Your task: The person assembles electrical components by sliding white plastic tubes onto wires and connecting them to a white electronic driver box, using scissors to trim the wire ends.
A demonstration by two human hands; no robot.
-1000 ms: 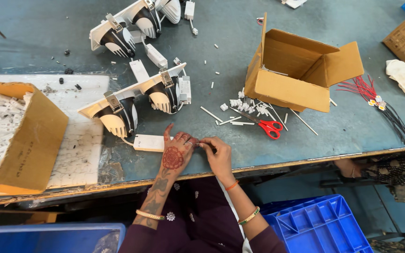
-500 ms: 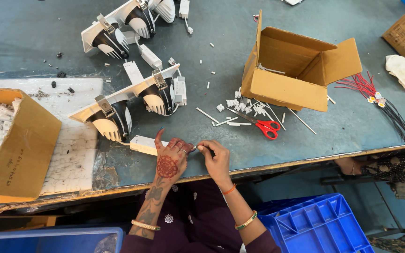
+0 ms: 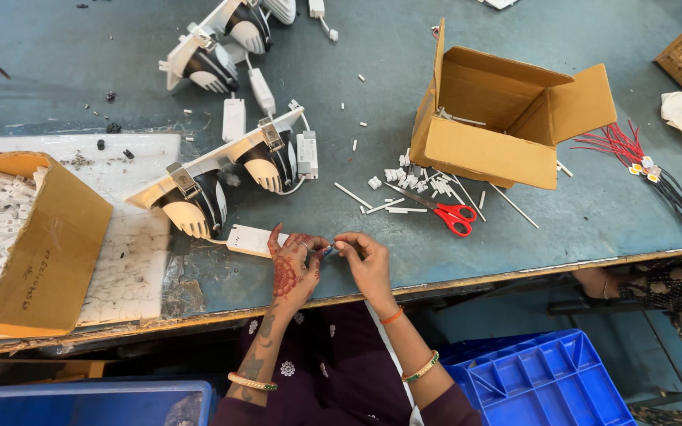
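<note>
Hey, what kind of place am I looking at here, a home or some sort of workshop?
Most likely a small assembly workshop for light fittings. Twin spotlight fixtures lie on a worn workbench, a cardboard box holds many small white connectors, and both hands work a small part between their fingertips.

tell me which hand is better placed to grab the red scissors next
Right, probably. The right hand sits nearer the red scissors, which lie just up and to its right on the table. The left hand is farther off, beside the white driver box. Both hands pinch a small part between them.
</note>
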